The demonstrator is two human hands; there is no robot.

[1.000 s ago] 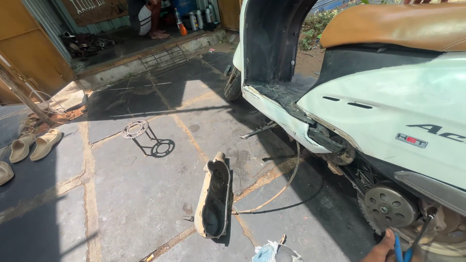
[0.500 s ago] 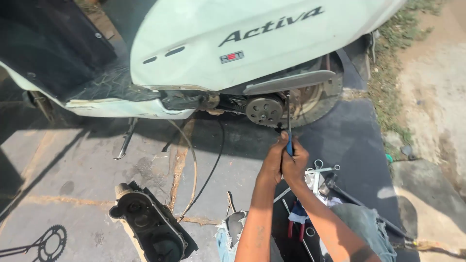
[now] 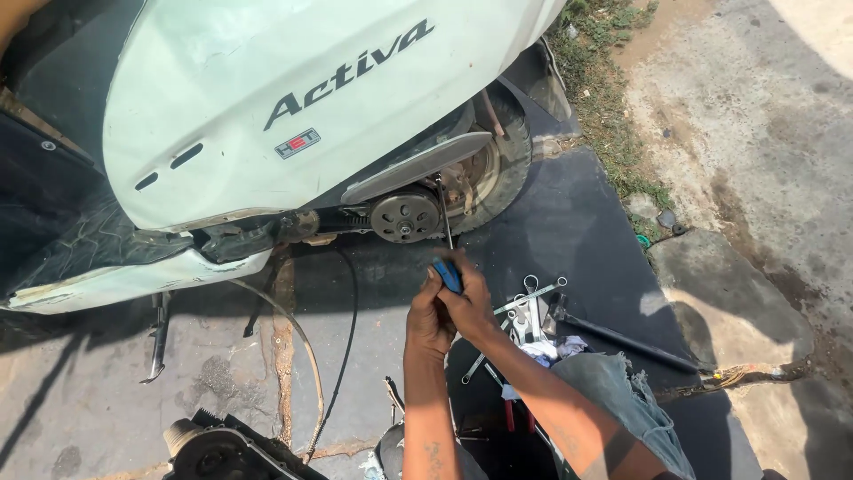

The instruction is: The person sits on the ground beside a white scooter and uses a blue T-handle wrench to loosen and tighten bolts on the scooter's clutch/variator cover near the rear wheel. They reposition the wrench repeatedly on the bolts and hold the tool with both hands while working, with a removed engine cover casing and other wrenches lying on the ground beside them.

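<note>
A removed black cover (image 3: 222,453) lies at the lower left. The left hand (image 3: 428,317) and right hand (image 3: 468,302) both wrap tight around 1 blue-handled screwdriver (image 3: 447,258), its tip near the scooter's clutch pulley (image 3: 405,216). Wrenches (image 3: 529,307) lie just right.

Pale mint-white scooter body panel (image 3: 293,107) with black lettering; below it, a blue-handled screwdriver (image 3: 447,267), silver spanners (image 3: 529,307) on a black mat (image 3: 569,240), grey concrete floor (image 3: 107,391).
</note>
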